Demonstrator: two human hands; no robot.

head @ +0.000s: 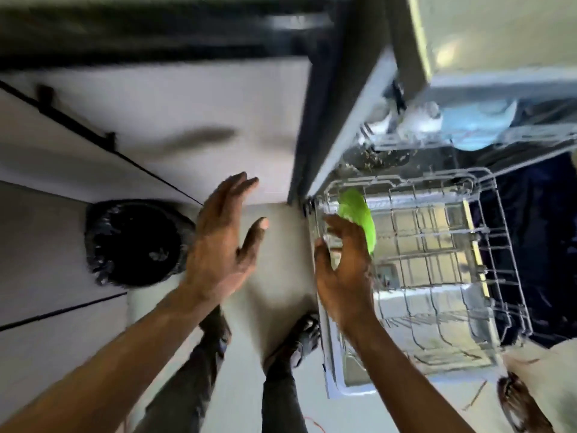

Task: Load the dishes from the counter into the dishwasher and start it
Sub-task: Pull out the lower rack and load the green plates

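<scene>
Loading looks barely begun — one green plate [359, 214] stands on edge in the far left corner of the lower rack [487, 229], with little else visible there. The right grip [343, 270] curls at the plate, but blur hides whether it holds it. The left grip [218, 245] hangs spread and empty. Starting the machine remains.

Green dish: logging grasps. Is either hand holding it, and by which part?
Cannot be told: the right hand curls fingers over the green dish at its near rim, but blur hides any grip. The left hand holds nothing.
</scene>
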